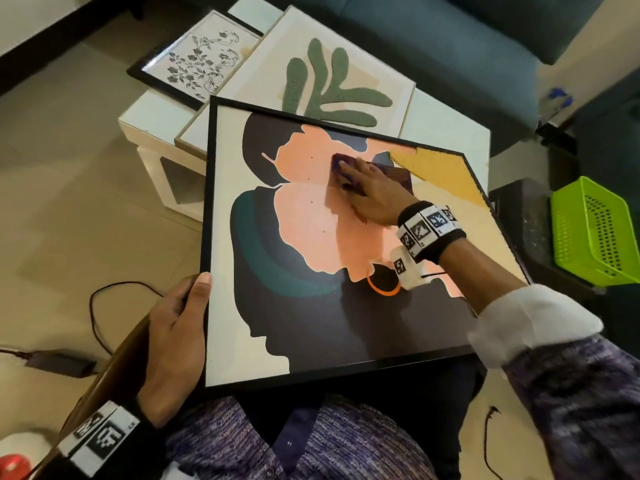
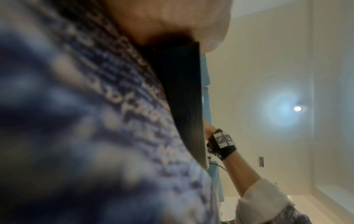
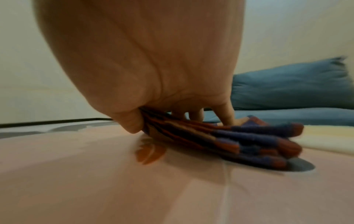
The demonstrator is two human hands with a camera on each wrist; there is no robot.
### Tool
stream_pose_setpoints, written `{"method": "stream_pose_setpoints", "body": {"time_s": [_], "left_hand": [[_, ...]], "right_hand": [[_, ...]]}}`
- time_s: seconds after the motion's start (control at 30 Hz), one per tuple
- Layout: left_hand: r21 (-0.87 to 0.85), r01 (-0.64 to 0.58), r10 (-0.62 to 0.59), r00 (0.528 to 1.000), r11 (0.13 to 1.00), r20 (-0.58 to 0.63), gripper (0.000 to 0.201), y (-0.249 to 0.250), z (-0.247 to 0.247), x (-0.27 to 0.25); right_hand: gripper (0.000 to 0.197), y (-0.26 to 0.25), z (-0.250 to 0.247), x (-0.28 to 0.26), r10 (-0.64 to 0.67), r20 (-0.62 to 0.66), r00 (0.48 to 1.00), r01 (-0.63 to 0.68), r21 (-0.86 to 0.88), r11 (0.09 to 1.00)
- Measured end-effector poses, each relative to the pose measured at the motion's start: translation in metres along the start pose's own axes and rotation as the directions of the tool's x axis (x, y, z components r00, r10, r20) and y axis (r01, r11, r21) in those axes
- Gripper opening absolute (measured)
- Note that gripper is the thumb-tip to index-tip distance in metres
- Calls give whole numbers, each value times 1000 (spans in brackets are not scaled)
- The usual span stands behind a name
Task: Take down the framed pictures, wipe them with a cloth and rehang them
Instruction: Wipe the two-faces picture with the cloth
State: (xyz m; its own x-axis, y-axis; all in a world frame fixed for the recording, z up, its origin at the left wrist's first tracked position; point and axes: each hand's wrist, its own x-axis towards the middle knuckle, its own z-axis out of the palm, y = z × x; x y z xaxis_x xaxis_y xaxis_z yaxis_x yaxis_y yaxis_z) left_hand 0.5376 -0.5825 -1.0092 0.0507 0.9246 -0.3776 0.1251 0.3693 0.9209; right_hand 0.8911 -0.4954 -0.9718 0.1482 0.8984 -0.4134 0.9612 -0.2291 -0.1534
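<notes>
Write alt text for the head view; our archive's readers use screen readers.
A right hand presses a folded cloth on a black-framed abstract picture resting on the person's lap, while the left hand grips its left edge. Two more framed pictures lie on a white table beyond.

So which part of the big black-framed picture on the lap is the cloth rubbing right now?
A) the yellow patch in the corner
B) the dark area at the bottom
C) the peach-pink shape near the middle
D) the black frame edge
C: the right hand presses the folded cloth on the peach-pink shape of the big picture, while the left hand grips its left edge.
</notes>
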Motion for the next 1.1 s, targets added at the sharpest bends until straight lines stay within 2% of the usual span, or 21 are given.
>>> {"method": "stream_pose_setpoints", "body": {"time_s": [0.03,0.1,0.17,0.23,0.3,0.33,0.37,0.43,0.5,0.53,0.57,0.63,0.67,0.77,0.8,0.87,0.97,1.0,1.03,1.1], "left_hand": [[4,-2,2,1000,1000,1,32,0,0,0],[4,-2,2,1000,1000,1,31,0,0,0],[5,-2,2,1000,1000,5,32,1,0,0],[7,-6,6,1000,1000,6,32,-1,0,1],[2,-10,10,1000,1000,3,32,-2,-1,1],[2,-10,10,1000,1000,4,31,-2,-1,1],[-1,-9,9,1000,1000,0,31,-3,-1,1],[-7,-8,8,1000,1000,-4,31,-4,-2,1],[-4,-8,8,1000,1000,0,32,-3,-1,2],[5,-10,10,1000,1000,-1,32,-4,-1,3],[17,-15,15,1000,1000,2,33,-4,-1,2],[17,-27,27,1000,999,9,34,-4,-1,2],[14,-31,31,999,999,6,34,-4,-1,1],[13,-32,32,999,999,-5,34,-5,-1,2],[11,-35,35,999,999,-2,34,-4,-1,3],[21,-37,37,999,999,-3,33,-3,-1,3],[32,-43,43,999,999,-4,33,-3,-1,3],[34,-44,44,999,998,-3,33,-3,0,3],[31,-42,43,999,999,-5,33,-3,0,3],[19,-35,36,999,999,-10,33,-3,0,3]], "right_hand": [[63,-7,5,-7,-64,16,998,65,-24,998],[66,-30,20,-32,-307,63,950,309,-32,951],[64,-30,25,-46,-390,83,917,390,17,921],[66,-11,16,-39,-283,33,959,278,95,956],[71,1,12,-37,-107,9,994,107,14,994],[72,-1,17,-43,-106,13,994,106,-34,994],[72,-11,22,-53,-170,38,985,172,-55,984],[66,-34,36,-80,-328,116,937,331,-8,943],[63,-32,36,-88,-370,100,924,368,39,929],[65,-22,31,-82,-322,71,944,319,46,947],[69,-11,27,-76,-219,58,974,216,43,975],[71,2,21,-70,-47,63,997,49,-23,999],[70,-3,24,-75,-62,63,996,65,-56,996],[64,-33,39,-107,-313,104,944,320,-57,946],[63,-34,43,-113,-352,119,929,359,-44,932],[63,-21,39,-106,-313,107,944,317,-23,948],[77,1,25,-91,-108,67,992,109,-12,994],[78,0,25,-93,-92,72,993,95,-39,995],[75,-9,28,-100,-129,86,988,134,-59,989],[67,-35,39,-126,-292,119,949,301,-60,952]]}}
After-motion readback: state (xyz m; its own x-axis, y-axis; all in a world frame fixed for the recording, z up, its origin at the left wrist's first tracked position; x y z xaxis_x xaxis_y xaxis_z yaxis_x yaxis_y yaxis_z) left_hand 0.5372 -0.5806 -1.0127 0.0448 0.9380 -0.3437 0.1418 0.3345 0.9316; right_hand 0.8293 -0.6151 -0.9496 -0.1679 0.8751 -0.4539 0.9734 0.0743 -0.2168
